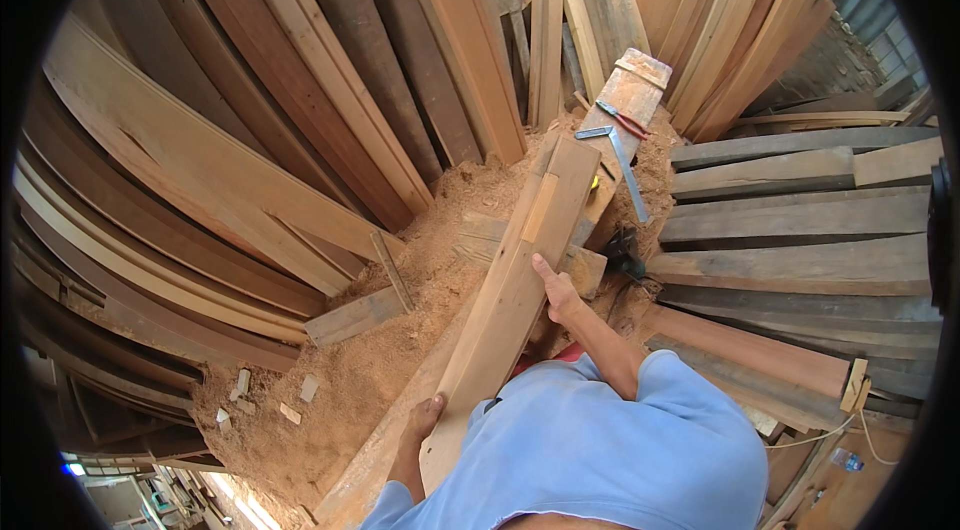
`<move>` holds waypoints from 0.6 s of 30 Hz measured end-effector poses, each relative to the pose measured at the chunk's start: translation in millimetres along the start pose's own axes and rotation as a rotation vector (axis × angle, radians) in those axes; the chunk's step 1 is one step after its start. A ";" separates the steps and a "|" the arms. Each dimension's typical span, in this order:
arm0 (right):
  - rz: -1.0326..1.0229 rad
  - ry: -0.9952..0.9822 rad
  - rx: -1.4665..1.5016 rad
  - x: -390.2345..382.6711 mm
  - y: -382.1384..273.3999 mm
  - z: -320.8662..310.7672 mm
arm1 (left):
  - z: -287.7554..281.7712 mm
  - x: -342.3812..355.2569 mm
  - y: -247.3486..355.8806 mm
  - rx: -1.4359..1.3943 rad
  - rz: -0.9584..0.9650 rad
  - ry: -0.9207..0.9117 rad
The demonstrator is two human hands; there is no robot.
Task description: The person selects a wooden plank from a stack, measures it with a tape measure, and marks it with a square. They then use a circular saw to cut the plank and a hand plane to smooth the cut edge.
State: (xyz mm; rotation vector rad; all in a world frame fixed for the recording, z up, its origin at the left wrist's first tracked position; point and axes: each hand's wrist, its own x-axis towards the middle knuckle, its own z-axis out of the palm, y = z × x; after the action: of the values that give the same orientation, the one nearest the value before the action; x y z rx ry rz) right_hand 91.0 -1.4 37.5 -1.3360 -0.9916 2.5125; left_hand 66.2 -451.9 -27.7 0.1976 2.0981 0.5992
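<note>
A long, thick wooden beam (495,325) slants away from my body, its far end up and to the right. My right hand (560,292) grips its right edge about midway, the thumb lying on the top face. Nearer to me, my left hand (425,417) is closed on the left edge, its fingers partly hidden. A paler rectangular strip (541,209) shows on the beam near the far end. Beyond it, a metal try square (627,175) and red-handled pliers (625,120) lie on a worn board (637,88). Something small and yellow (595,182) sits beside the beam.
Sawdust (330,410) covers the floor, with small wood offcuts (290,413) on it. Tall planks (290,60) lean at the left and back. Grey planks (800,215) are stacked at the right. A dark green tool (625,255) lies right of the beam, partly hidden.
</note>
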 end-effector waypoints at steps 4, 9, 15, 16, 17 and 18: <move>-0.129 -0.054 0.021 -14.5 -43.7 -43.6 | 33.6 10.3 22.1 -0.109 0.136 -0.098; -0.279 -0.034 0.161 -20.1 -80.9 -117.8 | 81.2 9.0 105.9 -0.055 0.250 -0.023; -0.425 -0.039 0.290 -44.1 -141.5 -198.9 | 142.9 30.6 179.5 0.042 0.366 -0.034; -0.472 -0.020 0.269 -50.3 -154.8 -207.4 | 154.4 30.9 196.9 0.031 0.383 -0.026; -0.518 0.001 0.248 -58.0 -168.6 -216.4 | 164.2 34.6 216.0 0.020 0.400 -0.020; -0.564 0.021 0.231 -68.4 -182.7 -221.3 | 169.7 33.7 232.0 0.013 0.417 -0.012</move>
State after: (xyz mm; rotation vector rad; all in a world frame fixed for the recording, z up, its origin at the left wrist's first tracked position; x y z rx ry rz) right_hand 270.8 221.7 108.3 -0.8622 -0.8851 2.0988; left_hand 166.1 -180.4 -18.1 0.6549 2.0599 0.8259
